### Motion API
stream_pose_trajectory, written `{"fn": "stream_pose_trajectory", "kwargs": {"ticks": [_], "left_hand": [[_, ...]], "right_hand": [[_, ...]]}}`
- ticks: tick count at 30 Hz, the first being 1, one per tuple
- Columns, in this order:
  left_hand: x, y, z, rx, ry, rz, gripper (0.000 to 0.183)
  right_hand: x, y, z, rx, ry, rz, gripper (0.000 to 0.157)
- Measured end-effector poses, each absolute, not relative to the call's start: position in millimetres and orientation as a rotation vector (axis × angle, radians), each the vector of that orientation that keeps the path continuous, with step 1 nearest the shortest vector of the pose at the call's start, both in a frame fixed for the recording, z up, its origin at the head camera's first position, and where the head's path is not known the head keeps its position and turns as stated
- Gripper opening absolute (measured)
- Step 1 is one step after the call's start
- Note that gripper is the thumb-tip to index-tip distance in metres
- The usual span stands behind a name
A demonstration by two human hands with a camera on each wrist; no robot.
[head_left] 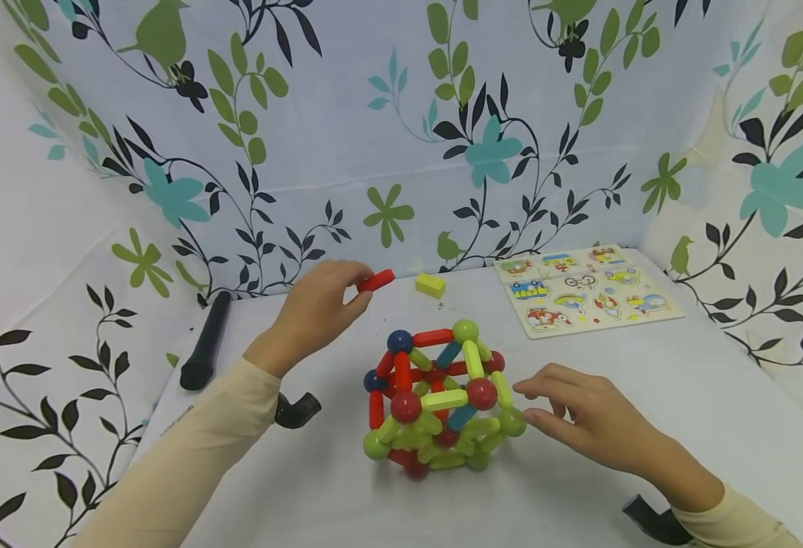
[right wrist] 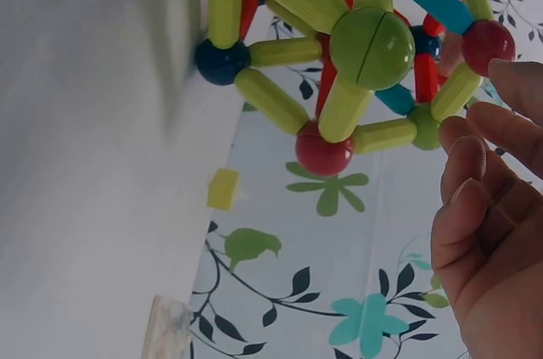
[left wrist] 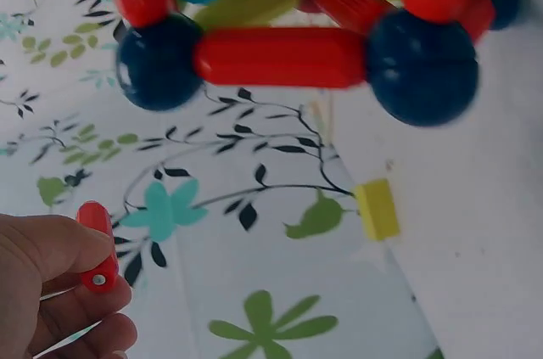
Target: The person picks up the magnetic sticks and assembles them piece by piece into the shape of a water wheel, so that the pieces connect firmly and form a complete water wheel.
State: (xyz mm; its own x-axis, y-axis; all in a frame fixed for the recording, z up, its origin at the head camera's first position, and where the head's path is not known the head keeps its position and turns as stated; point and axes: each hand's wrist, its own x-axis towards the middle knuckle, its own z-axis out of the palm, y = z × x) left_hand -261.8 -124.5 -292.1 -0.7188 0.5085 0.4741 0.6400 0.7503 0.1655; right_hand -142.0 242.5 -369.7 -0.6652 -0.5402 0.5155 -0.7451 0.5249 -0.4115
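A cage-like structure of magnetic rods and balls (head_left: 481,394) stands mid-table, in red, blue, green and yellow-green. Up and to its left, my left hand (head_left: 322,308) pinches a red magnetic rod (head_left: 377,280) between thumb and fingers. A small silvery dot shows on that rod's end in the left wrist view, where the left hand (left wrist: 51,283) is at lower left. On the structure's right side, my right hand (head_left: 589,417) has loosely bent fingers close to a green ball (head_left: 513,422). In the right wrist view those fingers (right wrist: 462,206) hold nothing.
A yellow block (head_left: 430,285) lies at the table's back. To its right is a wooden picture puzzle board (head_left: 589,293). A black microphone-like object (head_left: 207,342) lies at the left edge. Patterned cloth (head_left: 346,144) hangs behind the table.
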Motion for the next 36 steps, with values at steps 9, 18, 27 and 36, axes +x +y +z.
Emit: {"fn": "stream_pose_trajectory", "kwargs": {"ticks": [9,18,27,36], "left_hand": [[-221,-72,-256,-1.255,-2.312,-0.428,0.026],[-189,-14,-244,-1.519,-2.389,-0.281,0.022],[-179,16,-268,-1.622,-2.526,-0.098,0.016],[-176,25,-282,-1.622,-2.635,0.026,0.018]], "right_hand": [[-141,249,-382,0.98,-2.558,0.881,0.034],[-140,254,-387,0.959,-2.57,0.893,0.032],[-139,259,-392,0.958,-2.544,0.872,0.032],[-140,262,-395,0.941,-2.588,0.884,0.033]]}}
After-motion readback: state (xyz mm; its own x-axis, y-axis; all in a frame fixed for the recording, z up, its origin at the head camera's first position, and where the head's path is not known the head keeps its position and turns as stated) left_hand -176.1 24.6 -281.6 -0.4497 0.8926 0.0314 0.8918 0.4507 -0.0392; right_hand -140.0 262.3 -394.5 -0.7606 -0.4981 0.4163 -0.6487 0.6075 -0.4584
